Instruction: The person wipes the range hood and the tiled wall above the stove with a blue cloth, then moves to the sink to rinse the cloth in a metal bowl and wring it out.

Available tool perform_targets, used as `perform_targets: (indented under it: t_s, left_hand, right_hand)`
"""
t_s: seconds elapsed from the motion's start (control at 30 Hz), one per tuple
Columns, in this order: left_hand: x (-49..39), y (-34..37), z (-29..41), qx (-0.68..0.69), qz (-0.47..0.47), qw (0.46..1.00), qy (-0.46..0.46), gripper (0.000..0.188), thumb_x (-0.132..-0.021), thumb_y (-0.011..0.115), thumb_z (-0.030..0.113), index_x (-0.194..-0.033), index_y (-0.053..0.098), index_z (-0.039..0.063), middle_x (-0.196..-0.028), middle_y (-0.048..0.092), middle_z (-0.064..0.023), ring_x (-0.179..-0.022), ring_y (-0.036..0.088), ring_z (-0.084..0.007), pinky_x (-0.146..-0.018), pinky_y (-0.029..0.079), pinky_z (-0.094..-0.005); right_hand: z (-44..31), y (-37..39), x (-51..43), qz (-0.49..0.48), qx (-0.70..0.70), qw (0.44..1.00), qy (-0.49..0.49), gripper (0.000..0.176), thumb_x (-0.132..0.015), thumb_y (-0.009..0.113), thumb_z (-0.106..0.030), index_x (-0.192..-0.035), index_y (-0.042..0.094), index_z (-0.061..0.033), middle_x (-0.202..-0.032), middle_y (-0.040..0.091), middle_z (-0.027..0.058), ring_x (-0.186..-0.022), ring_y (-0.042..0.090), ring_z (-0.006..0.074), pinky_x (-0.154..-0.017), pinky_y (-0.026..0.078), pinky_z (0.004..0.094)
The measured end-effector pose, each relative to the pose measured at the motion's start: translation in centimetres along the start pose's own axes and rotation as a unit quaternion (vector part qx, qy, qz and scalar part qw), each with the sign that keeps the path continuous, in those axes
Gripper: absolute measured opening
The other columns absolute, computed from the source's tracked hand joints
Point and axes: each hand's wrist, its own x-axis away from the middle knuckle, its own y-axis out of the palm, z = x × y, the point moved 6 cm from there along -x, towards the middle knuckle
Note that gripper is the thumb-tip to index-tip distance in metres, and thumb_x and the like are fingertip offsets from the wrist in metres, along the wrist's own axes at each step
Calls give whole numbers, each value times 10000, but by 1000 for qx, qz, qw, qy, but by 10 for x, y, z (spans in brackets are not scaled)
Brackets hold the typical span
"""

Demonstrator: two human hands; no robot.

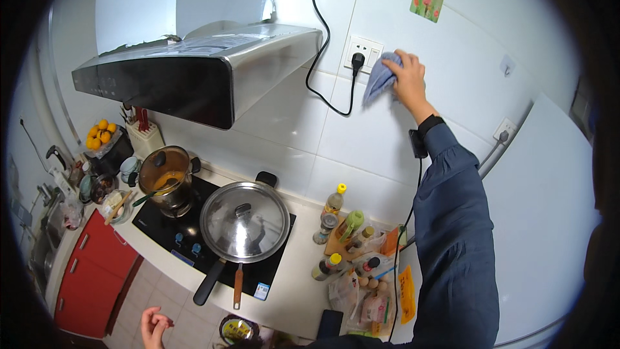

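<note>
My right hand [410,80] reaches up to the tiled wall and grips a blue-grey cloth [380,80], which lies against the tiles at the right edge of a white wall socket [364,53]. A black plug [357,60] sits in that socket, its cord looping down and up the wall. Low in the view, my left hand [156,325] hangs over the floor in front of the counter, fingers loosely bent, with nothing seen in it. Between the hands, a lidded steel pan [245,223] and a lidded pot [165,179] stand on the black cooktop [164,235].
A range hood [193,77] juts out at the upper left. Bottles, eggs [373,283] and plastic bags crowd the counter's right end, beside a dark phone-like slab [330,325]. A white fridge-like panel [537,213] rises at right. A black cable hangs along my right arm.
</note>
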Motion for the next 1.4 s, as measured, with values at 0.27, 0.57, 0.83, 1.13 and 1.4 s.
perform_targets:
  t_s: [0.27, 0.57, 0.83, 1.13, 1.4]
  left_hand:
    - [0, -2, 5, -10, 5, 1000, 12, 316, -985, 564, 130, -1264, 517, -11, -909, 580, -46, -881, 539, -146, -904, 443, -303]
    - [-6, 13, -3, -3, -10, 1000, 19, 344, -977, 583, 135, -1279, 511, -11, -920, 597, -52, -892, 557, -151, -914, 441, -305]
    - [-5, 13, 0, -8, -6, 1000, 18, 365, -978, 601, 165, -1289, 520, -9, -926, 608, -53, -910, 565, -151, -909, 435, -300]
    - [-6, 15, -2, -21, -18, 999, 23, 351, -980, 588, 155, -1287, 525, -4, -925, 610, -55, -902, 562, -151, -896, 432, -298]
    - [-6, 11, -8, -29, -20, 999, 23, 343, -978, 584, 142, -1284, 526, -3, -929, 616, -61, -906, 564, -152, -891, 432, -293]
  right_hand:
    - [-10, -6, 11, 12, -51, 998, -18, 584, -685, 621, 65, -1190, 698, -219, -1340, 537, 71, -1209, 474, 323, -1004, 370, 437]
    - [-26, 11, 11, -16, -20, 993, -118, 539, -719, 630, 7, -1203, 682, -223, -1340, 544, 58, -1203, 490, 315, -968, 380, 442]
    - [-17, 0, -15, 12, -20, 998, -61, 570, -711, 640, 33, -1216, 680, -229, -1331, 544, 66, -1179, 498, 314, -975, 399, 430]
    - [-37, 11, 21, 6, 6, 993, -121, 562, -710, 655, 11, -1220, 676, -224, -1313, 552, 68, -1171, 505, 317, -967, 391, 434]
    - [-23, 6, -3, 35, -1, 997, -74, 547, -719, 652, 6, -1215, 691, -222, -1322, 550, 70, -1165, 498, 305, -948, 392, 423]
